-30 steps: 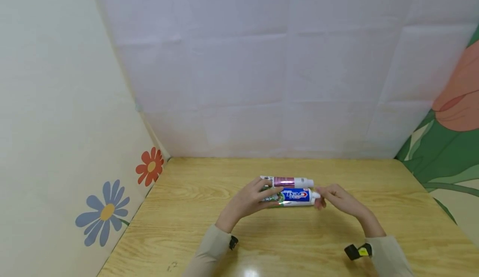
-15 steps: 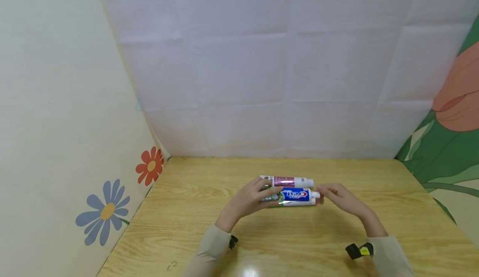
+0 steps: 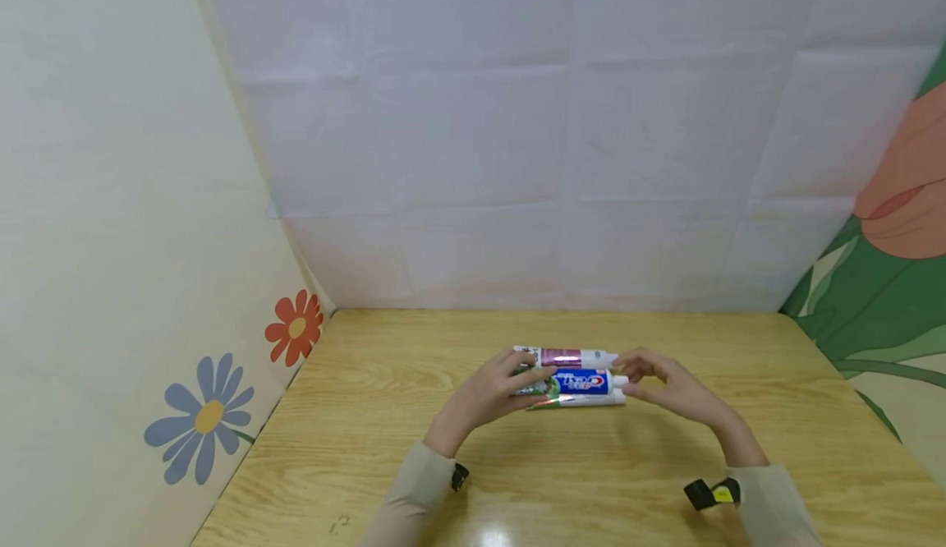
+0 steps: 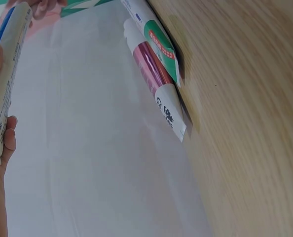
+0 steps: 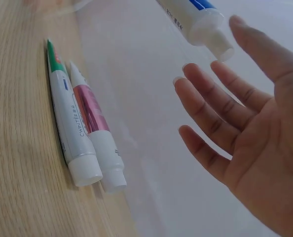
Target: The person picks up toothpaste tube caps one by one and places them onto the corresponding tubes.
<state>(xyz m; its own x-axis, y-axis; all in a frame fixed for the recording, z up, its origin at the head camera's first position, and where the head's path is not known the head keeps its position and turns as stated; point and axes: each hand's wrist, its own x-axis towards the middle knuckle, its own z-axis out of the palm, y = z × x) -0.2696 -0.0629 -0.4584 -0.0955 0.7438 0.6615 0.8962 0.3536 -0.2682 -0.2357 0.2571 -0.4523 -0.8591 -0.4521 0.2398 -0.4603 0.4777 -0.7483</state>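
Observation:
My left hand point(image 3: 484, 391) grips a blue-and-white toothpaste tube point(image 3: 582, 382), raised above the table and lying level with its white cap point(image 5: 218, 44) to the right. Just off that capped end, my right hand point(image 5: 255, 123) has its fingers spread and holds nothing; the thumb comes close to the cap. Under the raised tube, side by side on the table, lie a white toothpaste tube with a green end point(image 5: 72, 116) and a pink-and-white toothpaste tube point(image 5: 93, 111). Both have white caps pointing right.
The wooden table point(image 3: 355, 415) runs back to a hanging white cloth point(image 3: 473, 161). A pale wall with flower pictures point(image 3: 210, 418) stands at the left, and a wall with a large floral print point(image 3: 879, 301) at the right. Black straps point(image 3: 711, 494) sit on the wrists.
My right hand's fingers, which were drawn together around the cap's end, have spread apart beside it. The left hand keeps its hold on the blue-and-white tube almost without moving.

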